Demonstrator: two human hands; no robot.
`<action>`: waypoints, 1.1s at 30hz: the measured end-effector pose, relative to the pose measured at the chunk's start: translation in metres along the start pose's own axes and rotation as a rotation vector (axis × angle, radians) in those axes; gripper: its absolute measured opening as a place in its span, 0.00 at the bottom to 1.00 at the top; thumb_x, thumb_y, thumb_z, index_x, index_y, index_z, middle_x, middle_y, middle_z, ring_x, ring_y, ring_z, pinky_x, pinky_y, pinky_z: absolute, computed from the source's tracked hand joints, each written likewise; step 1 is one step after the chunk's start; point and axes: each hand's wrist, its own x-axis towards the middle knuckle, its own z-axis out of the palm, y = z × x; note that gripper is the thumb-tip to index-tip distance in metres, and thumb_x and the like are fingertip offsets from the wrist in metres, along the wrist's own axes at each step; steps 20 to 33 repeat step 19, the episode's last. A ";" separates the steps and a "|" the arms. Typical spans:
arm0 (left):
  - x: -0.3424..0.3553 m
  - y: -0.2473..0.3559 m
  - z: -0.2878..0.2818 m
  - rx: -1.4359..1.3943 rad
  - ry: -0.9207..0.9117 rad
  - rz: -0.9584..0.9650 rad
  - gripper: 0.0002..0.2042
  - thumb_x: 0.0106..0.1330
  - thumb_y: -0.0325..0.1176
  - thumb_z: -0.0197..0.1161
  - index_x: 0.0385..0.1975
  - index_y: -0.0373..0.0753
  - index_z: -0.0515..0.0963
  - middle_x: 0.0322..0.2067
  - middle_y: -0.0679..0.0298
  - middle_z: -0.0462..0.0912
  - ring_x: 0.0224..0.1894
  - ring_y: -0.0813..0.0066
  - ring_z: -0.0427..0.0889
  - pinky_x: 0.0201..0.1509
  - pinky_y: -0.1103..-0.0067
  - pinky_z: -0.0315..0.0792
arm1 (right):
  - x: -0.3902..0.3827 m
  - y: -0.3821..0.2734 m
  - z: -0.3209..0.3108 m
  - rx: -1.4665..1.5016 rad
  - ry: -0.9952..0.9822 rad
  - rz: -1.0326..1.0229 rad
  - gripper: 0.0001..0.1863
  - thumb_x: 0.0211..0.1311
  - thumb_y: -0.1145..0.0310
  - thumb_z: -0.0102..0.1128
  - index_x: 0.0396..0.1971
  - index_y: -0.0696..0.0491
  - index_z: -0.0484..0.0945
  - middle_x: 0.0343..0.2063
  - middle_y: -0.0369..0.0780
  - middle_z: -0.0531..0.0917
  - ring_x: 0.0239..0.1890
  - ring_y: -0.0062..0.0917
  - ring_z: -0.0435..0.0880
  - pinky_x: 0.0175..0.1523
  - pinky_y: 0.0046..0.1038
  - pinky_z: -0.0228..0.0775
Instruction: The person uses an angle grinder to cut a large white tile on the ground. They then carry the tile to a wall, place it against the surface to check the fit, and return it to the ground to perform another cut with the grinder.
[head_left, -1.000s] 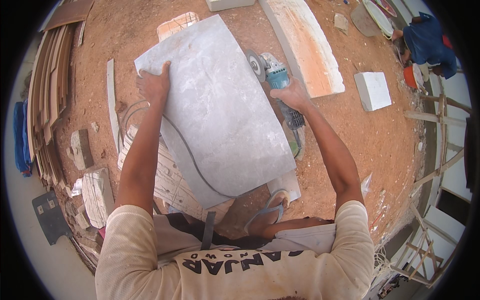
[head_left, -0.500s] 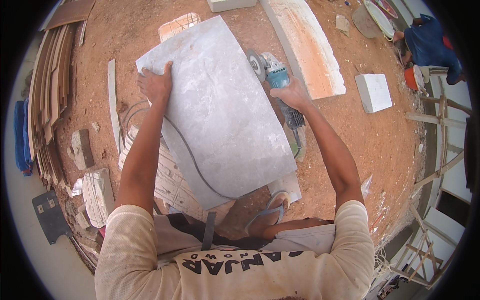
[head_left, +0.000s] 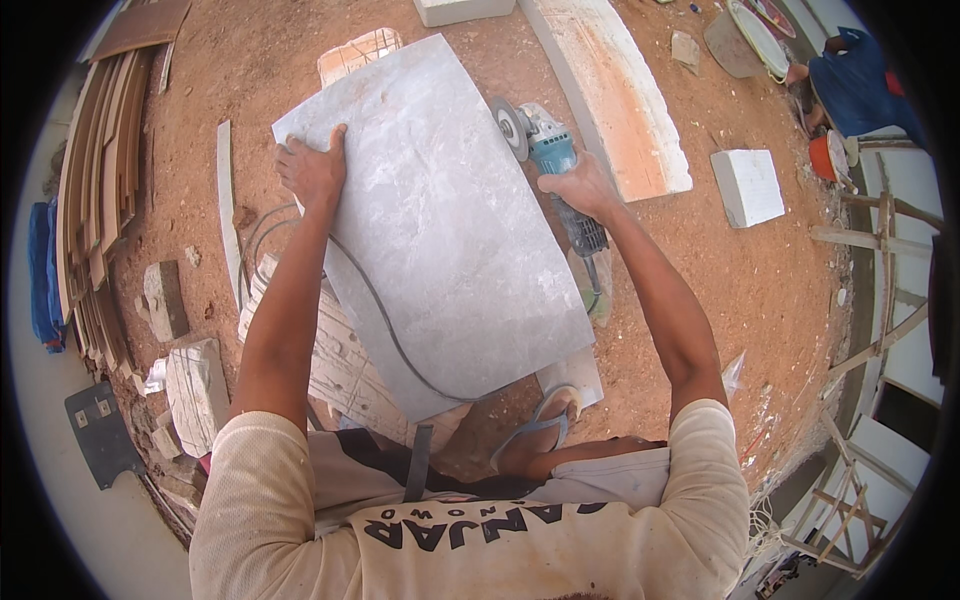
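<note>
A large grey marbled tile lies tilted before me, propped on pale blocks. At its upper left edge, my left hand grips the tile, thumb on the face and fingers along the rim. My right hand is wrapped round the body of a teal and black angle grinder. The grinder's disc stands at the tile's right edge; whether it touches is hard to make out. A dark cord runs over the tile's lower left part.
Under the tile is a scored pale block. A long white slab lies beyond the grinder, with a white block to its right. Wooden boards are stacked at left. Another person crouches at upper right near a bucket.
The grinder and my right hand have shifted very slightly left. The tile has barely moved, and my left hand keeps its hold.
</note>
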 end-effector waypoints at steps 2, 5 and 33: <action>0.001 0.000 0.001 -0.001 0.005 0.005 0.51 0.61 0.67 0.64 0.71 0.26 0.58 0.71 0.36 0.55 0.75 0.40 0.52 0.76 0.51 0.52 | 0.003 0.004 0.003 0.015 0.026 -0.019 0.27 0.37 0.56 0.70 0.33 0.64 0.84 0.31 0.53 0.87 0.35 0.41 0.88 0.42 0.38 0.79; 0.000 0.001 0.002 -0.002 0.006 0.010 0.51 0.61 0.66 0.64 0.70 0.26 0.58 0.71 0.36 0.55 0.75 0.40 0.52 0.76 0.51 0.52 | 0.008 0.010 0.006 0.027 0.035 -0.038 0.27 0.37 0.56 0.70 0.34 0.64 0.84 0.32 0.54 0.87 0.36 0.41 0.88 0.43 0.38 0.79; 0.003 -0.003 0.010 0.011 0.039 0.041 0.50 0.62 0.67 0.64 0.70 0.27 0.59 0.71 0.37 0.56 0.74 0.40 0.53 0.76 0.50 0.50 | 0.019 0.002 0.004 -0.021 0.011 -0.039 0.32 0.37 0.55 0.70 0.39 0.66 0.83 0.34 0.56 0.87 0.38 0.43 0.88 0.45 0.39 0.79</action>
